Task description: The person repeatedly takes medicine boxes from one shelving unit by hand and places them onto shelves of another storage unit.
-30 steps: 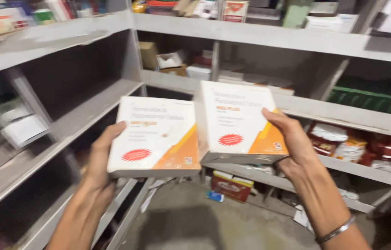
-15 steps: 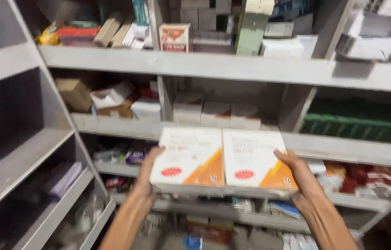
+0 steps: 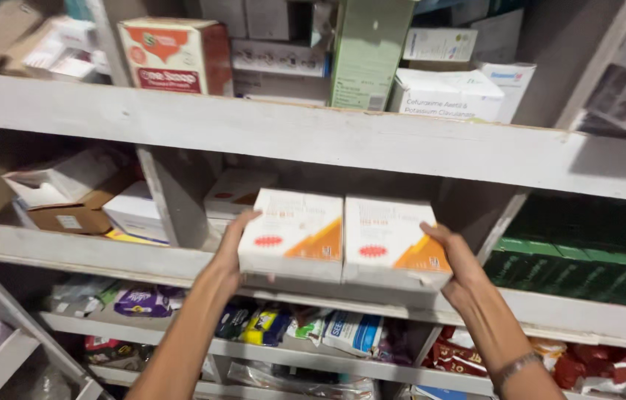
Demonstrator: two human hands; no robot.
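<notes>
Raised to the shelf (image 3: pixel 342 141); hands (image 3: pixel 342 259) hold white, orange-cornered boxes (image 3: pixel 294 233).

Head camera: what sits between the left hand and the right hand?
In the head view, two white boxes with orange corners lie side by side, touching: left box against the left hand, right box against the right hand.

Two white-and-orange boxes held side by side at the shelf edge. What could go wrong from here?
1. The left box and right box are each pinched only at the outer side by the left hand and right hand; the pair may buckle at the middle seam.
2. A white box already sits in that bay, so they may jam.
</notes>
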